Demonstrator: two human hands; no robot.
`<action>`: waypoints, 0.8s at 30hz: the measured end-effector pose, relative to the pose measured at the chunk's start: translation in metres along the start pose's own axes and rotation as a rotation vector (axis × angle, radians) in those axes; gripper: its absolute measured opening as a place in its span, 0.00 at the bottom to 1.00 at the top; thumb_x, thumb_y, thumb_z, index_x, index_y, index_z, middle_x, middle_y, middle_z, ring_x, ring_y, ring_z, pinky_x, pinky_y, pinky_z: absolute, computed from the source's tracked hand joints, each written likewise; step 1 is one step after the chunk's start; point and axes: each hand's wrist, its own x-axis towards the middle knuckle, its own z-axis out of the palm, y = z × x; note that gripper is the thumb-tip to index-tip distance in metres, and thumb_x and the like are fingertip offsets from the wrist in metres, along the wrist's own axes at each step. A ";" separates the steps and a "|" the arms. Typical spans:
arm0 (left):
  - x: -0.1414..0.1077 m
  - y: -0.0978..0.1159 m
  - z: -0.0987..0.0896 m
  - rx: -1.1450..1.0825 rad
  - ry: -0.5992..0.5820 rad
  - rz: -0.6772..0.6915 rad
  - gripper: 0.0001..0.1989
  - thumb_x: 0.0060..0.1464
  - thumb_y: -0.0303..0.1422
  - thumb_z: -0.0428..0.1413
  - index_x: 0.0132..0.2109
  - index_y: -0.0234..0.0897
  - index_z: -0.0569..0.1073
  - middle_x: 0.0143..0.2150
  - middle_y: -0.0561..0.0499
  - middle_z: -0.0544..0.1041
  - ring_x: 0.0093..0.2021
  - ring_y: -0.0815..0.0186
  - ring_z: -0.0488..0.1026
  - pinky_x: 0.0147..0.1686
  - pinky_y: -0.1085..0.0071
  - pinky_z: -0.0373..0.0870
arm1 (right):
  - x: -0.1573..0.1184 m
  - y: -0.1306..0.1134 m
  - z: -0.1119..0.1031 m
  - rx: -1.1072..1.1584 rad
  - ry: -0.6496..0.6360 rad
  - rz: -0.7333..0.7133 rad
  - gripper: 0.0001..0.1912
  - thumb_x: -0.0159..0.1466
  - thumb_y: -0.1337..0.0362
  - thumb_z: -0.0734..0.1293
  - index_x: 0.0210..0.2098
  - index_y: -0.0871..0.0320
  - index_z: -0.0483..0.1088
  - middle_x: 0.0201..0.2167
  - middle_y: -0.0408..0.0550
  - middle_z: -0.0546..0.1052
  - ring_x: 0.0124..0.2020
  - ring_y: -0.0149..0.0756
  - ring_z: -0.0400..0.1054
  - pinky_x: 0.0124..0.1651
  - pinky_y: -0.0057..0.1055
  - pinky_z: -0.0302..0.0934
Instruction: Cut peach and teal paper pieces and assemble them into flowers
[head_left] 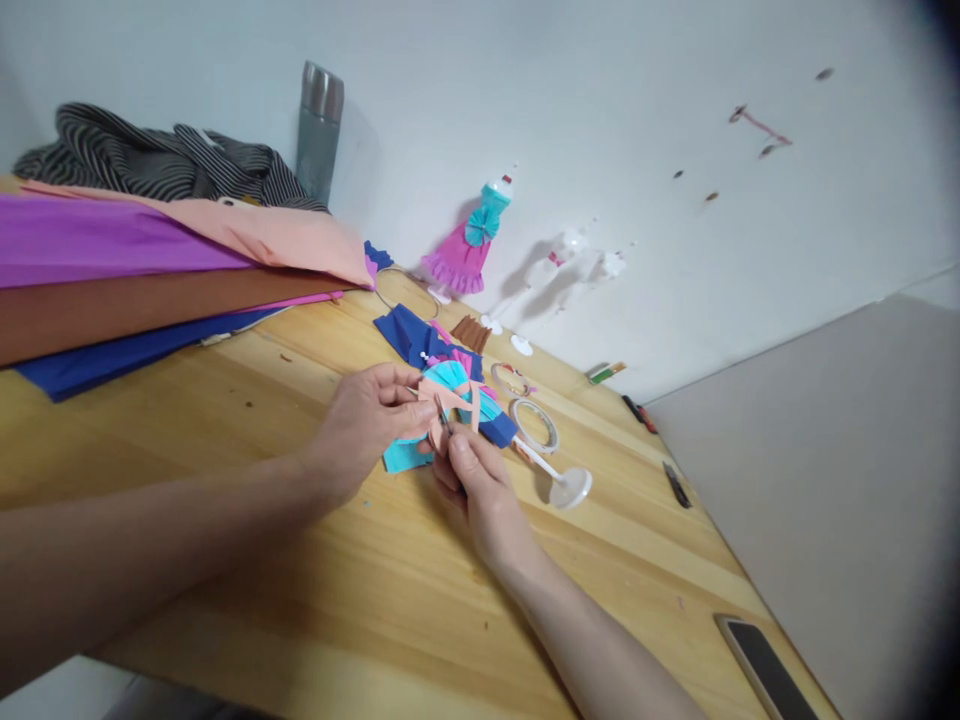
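My left hand [371,415] is closed, pinching a piece of peach paper [450,396] between thumb and fingers. In my right hand [476,480] is a small pair of scissors [442,412], with the blades up against the peach paper; the handles are hidden by my fingers. Turquoise pleated paper [446,374] lies right behind and under the hands, and a flat turquoise piece [405,457] shows below the left one. Dark blue paper [409,335] is heaped just beyond. A white stand with a round base [571,488] lies to the right of my hands.
Rolls of tape [553,432] lie right of the papers. A small doll form in a pink and turquoise dress [465,255] stands by the wall near white forms [566,245]. Folded coloured sheets [112,305], striped cloth [165,165] and a bottle [319,150] are left; a phone [769,670] is right.
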 end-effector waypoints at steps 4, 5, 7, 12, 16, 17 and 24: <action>0.001 -0.001 0.001 0.010 0.030 0.008 0.06 0.44 0.26 0.59 0.34 0.32 0.72 0.23 0.55 0.76 0.22 0.72 0.72 0.27 0.76 0.70 | 0.000 0.003 0.000 -0.074 0.015 -0.036 0.24 0.58 0.41 0.64 0.25 0.57 0.60 0.18 0.35 0.52 0.19 0.26 0.44 0.20 0.26 0.38; 0.001 -0.001 0.001 0.017 0.036 0.012 0.06 0.44 0.26 0.59 0.34 0.32 0.72 0.23 0.55 0.76 0.22 0.72 0.72 0.27 0.76 0.70 | 0.001 0.003 0.000 -0.068 0.013 -0.029 0.24 0.58 0.41 0.64 0.26 0.57 0.61 0.17 0.35 0.52 0.19 0.26 0.43 0.20 0.26 0.38; 0.001 -0.001 0.001 0.027 0.048 0.020 0.06 0.44 0.25 0.59 0.34 0.32 0.73 0.23 0.55 0.76 0.22 0.72 0.72 0.26 0.76 0.69 | 0.001 0.004 0.000 -0.036 0.015 -0.012 0.24 0.58 0.42 0.64 0.27 0.58 0.63 0.17 0.34 0.51 0.18 0.25 0.42 0.20 0.26 0.37; 0.000 0.001 0.002 0.039 0.032 0.028 0.06 0.44 0.26 0.59 0.34 0.32 0.73 0.25 0.55 0.77 0.23 0.72 0.73 0.27 0.76 0.69 | 0.002 0.002 0.000 0.111 0.001 0.059 0.22 0.57 0.45 0.67 0.27 0.59 0.65 0.15 0.32 0.49 0.17 0.23 0.38 0.19 0.25 0.34; 0.000 0.003 0.001 0.060 0.008 0.012 0.08 0.46 0.28 0.60 0.36 0.31 0.74 0.29 0.51 0.79 0.25 0.70 0.74 0.29 0.74 0.70 | 0.003 0.001 -0.001 0.202 -0.008 0.086 0.21 0.56 0.46 0.69 0.26 0.59 0.65 0.14 0.31 0.48 0.16 0.22 0.36 0.19 0.24 0.31; 0.000 0.003 0.001 0.064 0.007 0.009 0.08 0.46 0.29 0.60 0.36 0.31 0.74 0.30 0.50 0.80 0.26 0.70 0.74 0.30 0.74 0.70 | 0.003 0.001 -0.001 0.223 -0.009 0.093 0.21 0.55 0.47 0.69 0.26 0.59 0.65 0.14 0.31 0.48 0.16 0.22 0.36 0.19 0.24 0.30; 0.000 0.003 -0.001 0.000 -0.059 0.005 0.10 0.51 0.33 0.60 0.37 0.30 0.73 0.31 0.47 0.79 0.29 0.68 0.75 0.34 0.71 0.72 | 0.002 -0.002 -0.002 0.297 -0.025 0.120 0.20 0.54 0.49 0.71 0.26 0.60 0.65 0.14 0.31 0.49 0.15 0.21 0.38 0.19 0.24 0.30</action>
